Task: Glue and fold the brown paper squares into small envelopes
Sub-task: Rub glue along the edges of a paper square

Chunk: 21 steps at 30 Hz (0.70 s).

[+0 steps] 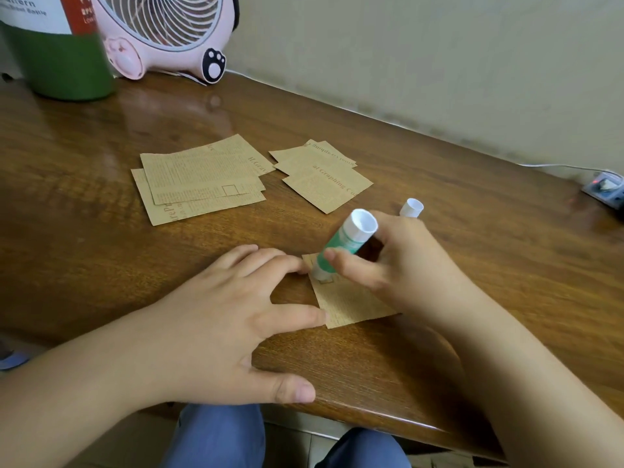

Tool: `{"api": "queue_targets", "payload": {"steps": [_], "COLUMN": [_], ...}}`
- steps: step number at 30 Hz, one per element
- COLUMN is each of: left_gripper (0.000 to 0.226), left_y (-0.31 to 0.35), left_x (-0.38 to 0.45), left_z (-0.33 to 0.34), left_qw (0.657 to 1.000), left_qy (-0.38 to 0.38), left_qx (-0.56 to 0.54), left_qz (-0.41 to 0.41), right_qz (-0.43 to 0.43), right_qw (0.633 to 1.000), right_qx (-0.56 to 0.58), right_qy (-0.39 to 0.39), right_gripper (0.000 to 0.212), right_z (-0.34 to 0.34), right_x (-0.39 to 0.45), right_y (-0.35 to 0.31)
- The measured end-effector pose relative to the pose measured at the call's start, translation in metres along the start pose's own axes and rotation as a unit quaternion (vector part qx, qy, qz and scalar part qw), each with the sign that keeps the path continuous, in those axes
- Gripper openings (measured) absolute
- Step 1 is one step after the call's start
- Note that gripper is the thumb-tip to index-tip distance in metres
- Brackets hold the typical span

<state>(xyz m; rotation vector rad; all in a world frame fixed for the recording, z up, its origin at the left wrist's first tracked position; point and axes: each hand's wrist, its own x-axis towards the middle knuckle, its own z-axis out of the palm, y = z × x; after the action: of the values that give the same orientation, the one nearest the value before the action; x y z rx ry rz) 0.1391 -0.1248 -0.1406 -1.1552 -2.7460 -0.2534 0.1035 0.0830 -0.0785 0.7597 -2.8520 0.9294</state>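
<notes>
Head camera view looks down on a dark wooden desk (101, 231) set against a pale wall. Right of centre in the frame, the right hand (408, 265) grips a green glue stick (344, 244) with a white base, its fingers (354, 265) curled round the tube; the stick is tilted, its lower tip pressed on the upper left part of a small brown paper square (351, 305) printed with fine text too small to read. The left hand (216, 319) lies flat with fingers spread and nearly straight, the tips of two fingers touching the left edge of that square, the thumb resting near the desk's front edge. Just behind the right hand stands the white glue cap (412, 208), upright and apart from the stick. Farther up the frame, left of centre, lies a stack of larger brown printed sheets (199, 180), the lowest showing the letters "arePe". To its right lies a loose pile of small brown squares (324, 177), the top one reading "al Graphing Co". In the upper left corner stands a green and white container (57, 45) with the partial word "attern", and beside it a pink desk fan (162, 32) with a paw print on its foot. At the right edge sits a small plug adapter (606, 189) with a red light.
</notes>
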Motion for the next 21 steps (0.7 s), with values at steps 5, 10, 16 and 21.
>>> {"api": "queue_targets", "payload": {"steps": [5, 10, 16, 21], "left_gripper": [0.064, 0.064, 0.064, 0.064], "left_y": [-0.001, -0.001, -0.002, 0.000], "left_x": [0.000, 0.001, 0.000, 0.000], "left_z": [0.003, 0.004, 0.001, -0.004], "left_qw": [1.000, 1.000, 1.000, 1.000], "left_qy": [0.012, 0.012, 0.007, 0.005], "left_qx": [-0.023, -0.027, -0.005, -0.014], "left_qz": [-0.002, -0.001, -0.001, 0.001], "right_qz": [0.076, 0.097, 0.039, 0.049], "right_qw": [0.996, 0.991, 0.997, 0.994], "right_qx": [-0.019, -0.052, 0.026, 0.051], "right_qy": [0.032, 0.071, 0.066, 0.086], "right_gripper": [0.009, 0.016, 0.014, 0.011], "right_z": [-0.021, -0.033, -0.013, -0.014], "right_x": [-0.013, -0.020, -0.011, -0.009], "right_y": [0.025, 0.034, 0.002, 0.004]}}
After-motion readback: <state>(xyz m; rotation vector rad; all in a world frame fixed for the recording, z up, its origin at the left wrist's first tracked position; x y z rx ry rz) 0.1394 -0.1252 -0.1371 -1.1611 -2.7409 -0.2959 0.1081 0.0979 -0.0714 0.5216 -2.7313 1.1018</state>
